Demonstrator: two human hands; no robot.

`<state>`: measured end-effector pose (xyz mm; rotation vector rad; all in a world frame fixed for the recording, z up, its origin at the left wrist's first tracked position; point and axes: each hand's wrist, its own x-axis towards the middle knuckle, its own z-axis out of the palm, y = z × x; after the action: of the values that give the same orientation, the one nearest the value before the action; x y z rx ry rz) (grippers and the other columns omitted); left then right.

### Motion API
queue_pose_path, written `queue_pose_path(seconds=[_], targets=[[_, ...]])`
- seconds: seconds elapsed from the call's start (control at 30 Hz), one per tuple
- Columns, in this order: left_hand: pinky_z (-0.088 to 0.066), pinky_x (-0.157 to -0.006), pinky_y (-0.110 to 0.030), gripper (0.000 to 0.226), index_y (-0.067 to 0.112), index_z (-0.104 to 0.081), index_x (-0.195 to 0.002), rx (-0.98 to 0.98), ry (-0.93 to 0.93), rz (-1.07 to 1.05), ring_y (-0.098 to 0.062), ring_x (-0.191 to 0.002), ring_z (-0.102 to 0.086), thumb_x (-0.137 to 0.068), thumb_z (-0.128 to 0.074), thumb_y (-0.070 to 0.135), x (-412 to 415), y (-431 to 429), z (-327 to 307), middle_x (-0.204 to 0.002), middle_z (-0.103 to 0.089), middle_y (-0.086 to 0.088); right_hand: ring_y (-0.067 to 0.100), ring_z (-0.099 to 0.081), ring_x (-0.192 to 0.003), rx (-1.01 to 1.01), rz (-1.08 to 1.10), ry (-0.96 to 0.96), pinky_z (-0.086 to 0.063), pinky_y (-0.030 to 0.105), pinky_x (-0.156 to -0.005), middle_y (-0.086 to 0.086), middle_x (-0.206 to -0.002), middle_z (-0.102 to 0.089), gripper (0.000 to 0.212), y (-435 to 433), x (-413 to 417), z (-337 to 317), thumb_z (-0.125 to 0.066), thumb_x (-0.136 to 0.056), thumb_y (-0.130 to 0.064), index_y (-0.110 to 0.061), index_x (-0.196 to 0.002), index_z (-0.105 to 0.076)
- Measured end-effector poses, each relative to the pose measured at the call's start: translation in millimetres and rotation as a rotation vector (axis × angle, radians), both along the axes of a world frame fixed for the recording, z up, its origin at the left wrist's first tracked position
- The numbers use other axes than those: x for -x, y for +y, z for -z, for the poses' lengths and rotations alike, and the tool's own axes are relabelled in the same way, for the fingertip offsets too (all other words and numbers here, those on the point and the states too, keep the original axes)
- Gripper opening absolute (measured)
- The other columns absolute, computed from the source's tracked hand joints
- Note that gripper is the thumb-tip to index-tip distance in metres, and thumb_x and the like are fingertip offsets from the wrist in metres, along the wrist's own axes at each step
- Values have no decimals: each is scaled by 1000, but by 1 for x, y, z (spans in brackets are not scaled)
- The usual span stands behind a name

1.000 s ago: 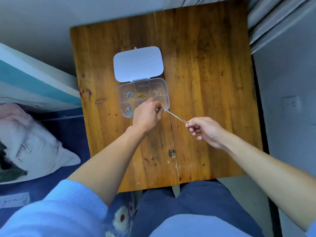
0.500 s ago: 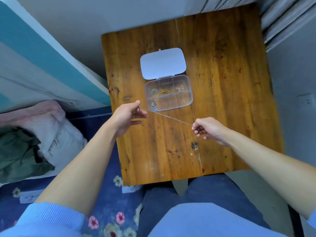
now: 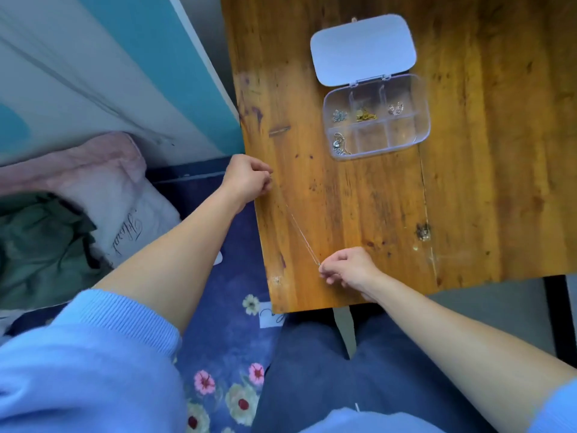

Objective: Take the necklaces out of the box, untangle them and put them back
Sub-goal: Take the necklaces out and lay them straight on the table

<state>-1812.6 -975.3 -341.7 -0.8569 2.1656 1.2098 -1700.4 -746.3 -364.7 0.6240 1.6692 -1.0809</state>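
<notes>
A thin silver necklace chain [image 3: 298,226] is stretched taut over the wooden table [image 3: 468,198]. My left hand [image 3: 246,178] pinches its upper end at the table's left edge. My right hand [image 3: 348,265] pinches its lower end near the front edge. The clear plastic box [image 3: 423,132] lies open farther back, its white lid [image 3: 363,48] flipped away from me. Small jewellery pieces lie in its back row compartments, and another silver necklace [image 3: 339,144] sits in the front left compartment. The other two front compartments look empty.
A teal and white wall panel [image 3: 162,73] stands left of the table. A pink pillow [image 3: 103,182] and green cloth [image 3: 40,245] lie on the blue floral bedding [image 3: 224,370] below it. My legs in dark trousers sit under the table's front edge.
My left hand has drawn the chain out of the box and away to the table's left edge. My right hand has come nearer the front edge, and the view has swung left.
</notes>
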Motion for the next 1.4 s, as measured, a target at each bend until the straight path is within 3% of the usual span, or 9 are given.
queue_pose_path(seconds=[0.13,0.23,0.37,0.57,0.73,0.9,1.07,1.23,1.4], targets=[[-61,-78,-34,16,9,-73,-102,89,99,110,-17,-73,-70,-92,-60,7,8,6,26,-83,-72,-9,16,-66,-58,-34,18,41,-48,19,-55,9,-72,-75,8,-24,-14,17,-73,-76,-7,-5,-68,-73],[-58,-82,-33,13,10,-75,-97,173,207,223,-17,-83,-68,-89,-65,10,17,11,37,-88,-71,-3,17,-71,-60,-82,30,67,-55,31,-74,3,-65,-74,10,-35,-19,26,-76,-77,-13,-10,-67,-73],[-47,-80,-24,13,11,-76,-97,250,342,334,-9,-88,-56,-89,-65,11,20,16,47,-99,-68,-2,14,-72,-59,-119,40,108,-54,30,-65,-1,-63,-74,15,-41,-21,29,-76,-78,-17,-13,-64,-71],[-52,-81,-30,10,11,-73,-95,243,434,341,-12,-85,-56,-88,-67,16,20,9,58,-102,-62,-5,11,-70,-58,-104,-28,207,-51,26,-60,-2,-63,-73,15,-30,-17,23,-75,-82,-22,-16,-69,-71],[-53,-84,-31,19,11,-68,-105,251,483,243,-11,-89,-55,-90,-63,21,32,10,48,-110,-60,-9,13,-70,-59,-182,-12,497,-58,37,-69,0,-64,-72,9,17,40,2,-73,-82,-19,-22,-74,-71],[-57,-80,-40,24,13,-71,-98,128,393,224,-18,-87,-63,-90,-65,35,55,26,38,-91,-66,-3,28,-70,-67,-256,18,802,-57,44,-74,3,-65,-69,14,45,134,-21,-74,-77,-15,-26,-71,-67],[-50,-92,-49,40,20,-70,-91,166,273,229,-26,-95,-65,-84,-62,59,74,44,40,-85,-67,1,17,-64,-78,-358,-265,939,-49,28,-71,-1,-78,-71,6,28,201,-24,-72,-77,-23,-23,-83,-74],[-43,-100,-55,51,27,-57,-72,241,195,158,-26,-96,-63,-73,-55,78,83,54,41,-75,-62,6,23,-66,-89,-445,-605,831,-52,33,-74,1,-89,-74,10,-2,221,-5,-73,-76,-35,-27,-82,-74],[-43,-99,-55,57,26,-54,-69,231,142,102,-26,-94,-62,-68,-54,83,89,57,38,-78,-63,4,31,-65,-89,-601,-731,943,-40,31,-66,6,-90,-72,25,-15,221,7,-71,-73,-47,-27,-86,-75]])
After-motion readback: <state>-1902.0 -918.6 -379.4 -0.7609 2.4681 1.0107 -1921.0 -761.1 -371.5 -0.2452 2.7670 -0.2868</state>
